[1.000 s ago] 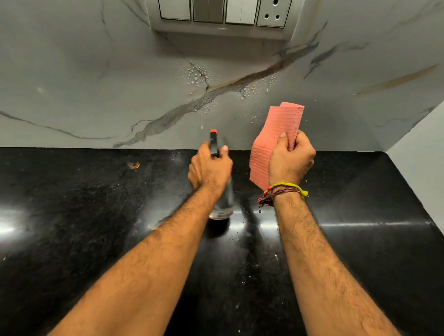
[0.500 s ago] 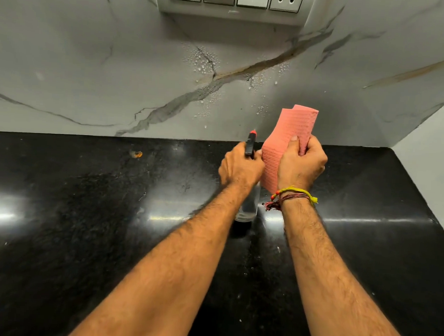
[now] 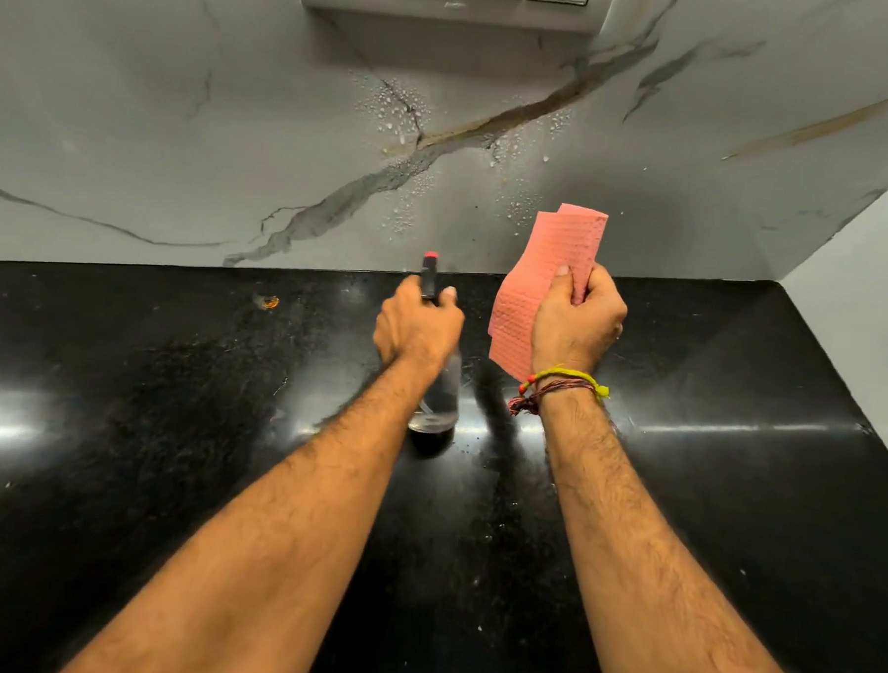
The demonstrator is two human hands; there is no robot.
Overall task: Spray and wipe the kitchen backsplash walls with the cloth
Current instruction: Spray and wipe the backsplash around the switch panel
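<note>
Since the earlier frames the left hand (image 3: 417, 329) and spray bottle (image 3: 436, 387) have shifted left, away from the cloth (image 3: 548, 280). Marble backsplash (image 3: 186, 117) fills the view from 9 to 3 o'clock, droplets (image 3: 392, 107) beading near 12. Black worktop (image 3: 118, 422) lies below. Bottle base touches the worktop at centre; the left hand grips its neck. Right hand (image 3: 576, 328), at 2 o'clock from the bottle, pinches the pink cloth upright, short of the wall. Thread bracelets (image 3: 557, 386) circle the right wrist.

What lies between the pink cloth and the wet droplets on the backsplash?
Nothing: in the head view, bare marble separates the pink cloth, gripped by the right hand, from the droplets.
</note>
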